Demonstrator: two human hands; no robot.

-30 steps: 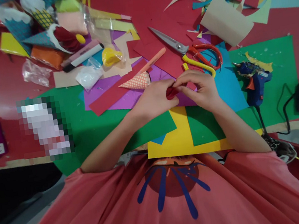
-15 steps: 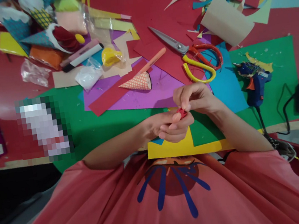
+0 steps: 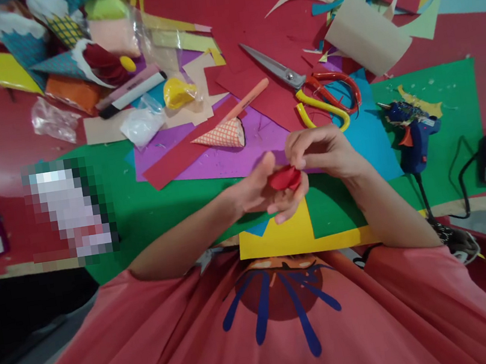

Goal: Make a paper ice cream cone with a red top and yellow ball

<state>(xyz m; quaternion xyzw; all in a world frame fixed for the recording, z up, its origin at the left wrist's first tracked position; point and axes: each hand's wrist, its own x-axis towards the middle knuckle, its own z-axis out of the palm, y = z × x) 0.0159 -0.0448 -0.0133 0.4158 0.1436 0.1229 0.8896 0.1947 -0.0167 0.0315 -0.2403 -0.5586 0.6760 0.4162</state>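
A small red petal-shaped piece (image 3: pixel 285 178) is between my hands, over the green sheet; whether it is clay or paper I cannot tell. My right hand (image 3: pixel 323 150) pinches its right edge between thumb and fingertips. Below and beside the piece, my left hand (image 3: pixel 267 190) is open, its thumb raised clear and its fingers spread and slightly curved under the red piece. Just beyond the hands lies a checked paper cone (image 3: pixel 222 134) on a purple sheet (image 3: pixel 264 142). Beneath my left hand is a yellow sheet (image 3: pixel 274 241) at the table edge.
Scissors (image 3: pixel 296 80) with red and yellow handles lie beyond my right hand. A blue glue gun (image 3: pixel 414 138) with a cord rests on the green sheet (image 3: pixel 453 96) at right. Markers (image 3: pixel 133 92), clay packets (image 3: pixel 74 93) and decorated cones (image 3: pixel 65 62) crowd the back left.
My left thumb has lifted off the red piece and the left fingers have opened, so more of the piece shows. My right hand still pinches it.
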